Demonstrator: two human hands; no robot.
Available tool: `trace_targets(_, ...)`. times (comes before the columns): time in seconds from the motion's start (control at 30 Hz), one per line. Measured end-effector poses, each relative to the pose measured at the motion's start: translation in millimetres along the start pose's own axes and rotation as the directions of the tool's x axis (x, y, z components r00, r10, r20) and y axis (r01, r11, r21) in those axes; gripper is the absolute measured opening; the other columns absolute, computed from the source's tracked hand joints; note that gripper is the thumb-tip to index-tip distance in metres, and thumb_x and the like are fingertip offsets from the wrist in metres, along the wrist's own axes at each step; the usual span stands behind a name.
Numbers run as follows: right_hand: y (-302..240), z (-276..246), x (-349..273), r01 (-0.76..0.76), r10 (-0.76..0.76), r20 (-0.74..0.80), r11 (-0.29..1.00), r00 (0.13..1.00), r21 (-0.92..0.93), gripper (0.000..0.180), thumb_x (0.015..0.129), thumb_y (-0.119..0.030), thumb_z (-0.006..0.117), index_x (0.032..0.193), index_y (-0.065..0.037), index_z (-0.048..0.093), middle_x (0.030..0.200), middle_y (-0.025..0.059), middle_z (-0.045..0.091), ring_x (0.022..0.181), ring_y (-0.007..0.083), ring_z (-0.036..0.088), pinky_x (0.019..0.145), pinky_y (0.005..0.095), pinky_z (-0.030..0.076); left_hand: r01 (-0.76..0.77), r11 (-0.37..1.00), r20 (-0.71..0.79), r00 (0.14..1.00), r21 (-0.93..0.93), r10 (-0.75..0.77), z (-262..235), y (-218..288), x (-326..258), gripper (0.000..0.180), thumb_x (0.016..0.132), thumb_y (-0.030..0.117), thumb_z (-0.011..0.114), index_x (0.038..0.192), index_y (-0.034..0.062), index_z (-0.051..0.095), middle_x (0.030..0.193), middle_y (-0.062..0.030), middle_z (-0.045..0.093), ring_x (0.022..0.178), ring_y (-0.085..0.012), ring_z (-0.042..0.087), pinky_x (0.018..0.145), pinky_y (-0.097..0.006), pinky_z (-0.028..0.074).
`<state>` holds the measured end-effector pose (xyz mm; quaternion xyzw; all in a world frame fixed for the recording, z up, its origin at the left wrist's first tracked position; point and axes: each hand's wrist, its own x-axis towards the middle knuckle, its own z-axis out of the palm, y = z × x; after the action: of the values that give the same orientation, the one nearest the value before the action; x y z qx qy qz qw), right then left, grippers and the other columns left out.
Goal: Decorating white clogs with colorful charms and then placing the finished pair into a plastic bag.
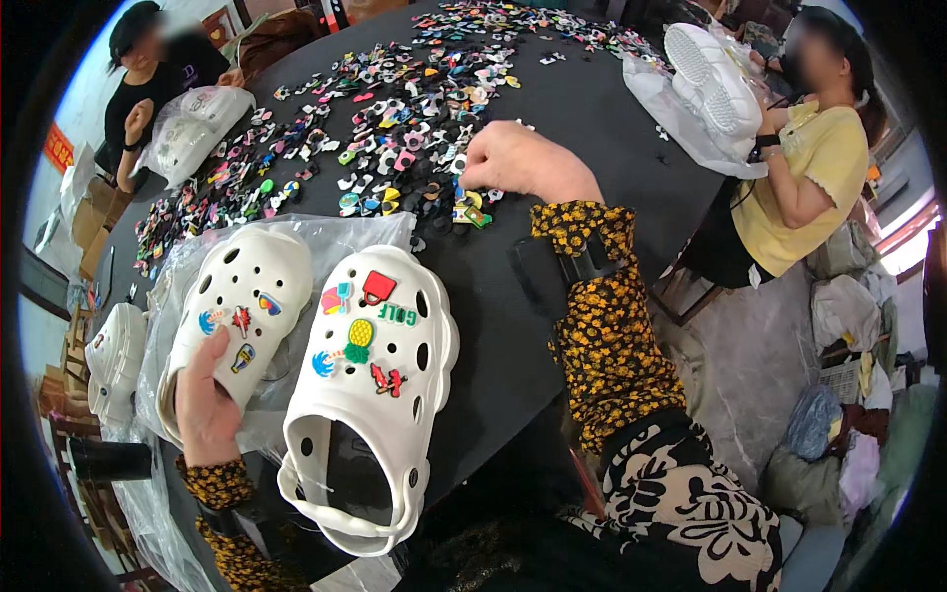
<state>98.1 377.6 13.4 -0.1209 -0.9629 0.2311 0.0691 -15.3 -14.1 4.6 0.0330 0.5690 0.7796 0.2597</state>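
Observation:
My left hand [209, 400] grips a white clog [222, 281] at its opening, with the thumb on top of the upper. Several charms sit in its holes, a blue palm tree and a bottle shape among them. Right of it lies a second white clog [395, 444] with a red bag charm [377, 287], a pineapple charm [359, 340], a palm tree and green lettering. My right hand [523, 163] reaches over the pile of loose shoe charms [404, 148], its fingers pinched together at the pile's near edge. What is between those fingertips is hidden.
Clear plastic bags [380, 232] lie under the clogs on the black table [582, 109]. Another white clog [116, 360] stands at the far left. Two people sit across the table, one at left by a bagged pair [202, 123], one at right holding white clogs [715, 84].

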Motion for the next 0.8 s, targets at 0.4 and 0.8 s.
trace_targets(0.4,11,1,-1,-0.026,0.019,-0.084,0.996,0.996,-0.086,0.026,0.070,-0.024,0.069,0.082,-0.002,0.070,0.074,0.0151,0.066,0.070,0.0276,0.064,0.067,0.0371,0.049,0.126,0.986,0.021,0.992,-0.109,-0.124,-3,25,-2,0.044,0.094,0.029,0.053,0.127,-0.0003,0.045,0.124,-0.0160,0.054,0.108,-0.0279,0.057,0.092,-0.043,0.049)
trace_targets(0.8,-2,-6,-16,-0.223,0.240,0.038,0.943,0.970,-0.247,0.034,0.071,-0.027,0.070,0.096,-0.004,0.067,0.098,0.0142,0.066,0.090,0.0287,0.062,0.078,0.0370,0.049,0.068,0.998,0.051,0.996,-0.006,-0.067,-2,20,-4,0.040,0.091,0.018,0.054,0.124,-0.0045,0.048,0.121,-0.0180,0.056,0.108,-0.0290,0.057,0.095,-0.043,0.046)
